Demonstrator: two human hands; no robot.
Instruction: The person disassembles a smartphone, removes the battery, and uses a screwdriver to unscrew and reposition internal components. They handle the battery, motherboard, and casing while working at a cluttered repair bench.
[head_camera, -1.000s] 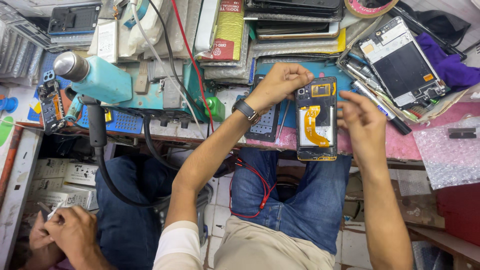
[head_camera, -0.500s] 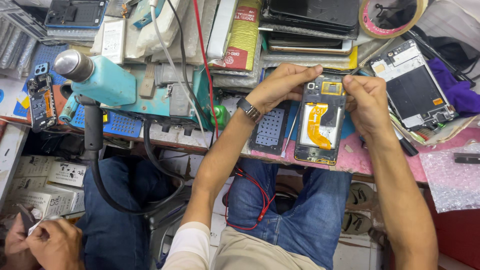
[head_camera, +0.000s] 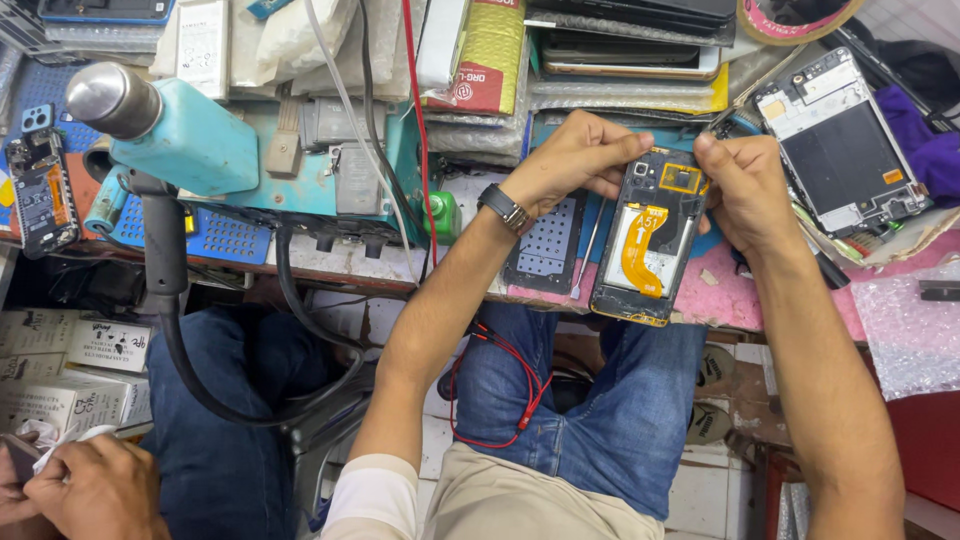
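Phone (head_camera: 648, 240), back cover off and insides showing, lies at the front edge of the bench (head_camera: 730, 295), and we have both hands on its top end. An orange ribbon cable (head_camera: 640, 250) runs down its middle, and a yellowish patch sits near the top. Our left hand (head_camera: 575, 160), wristwatch (head_camera: 503, 207) on the wrist, curls over the phone's upper left corner, fingers closed on the frame there. Our right hand (head_camera: 745, 185) pinches the upper right corner, thumb and fingers pressed together on the edge; whether a small tool sits between those fingertips, we cannot tell. The phone's lower end hangs slightly past the bench edge, above our jeans-covered knees.

Just left of the phone a thin metal tool (head_camera: 588, 250) lies beside a dark perforated mat (head_camera: 545, 245). Further left stands a teal machine (head_camera: 190, 135) with a black hose (head_camera: 175, 300) looping down below the bench, and a small green bottle (head_camera: 444, 215) sits near our left forearm. Up on the right another opened phone (head_camera: 838, 145) rests face down, well apart from ours. Red wire (head_camera: 500, 400) dangles between our knees.

Down in the bottom left corner, another person's hands (head_camera: 85, 485) hold a pale cloth.
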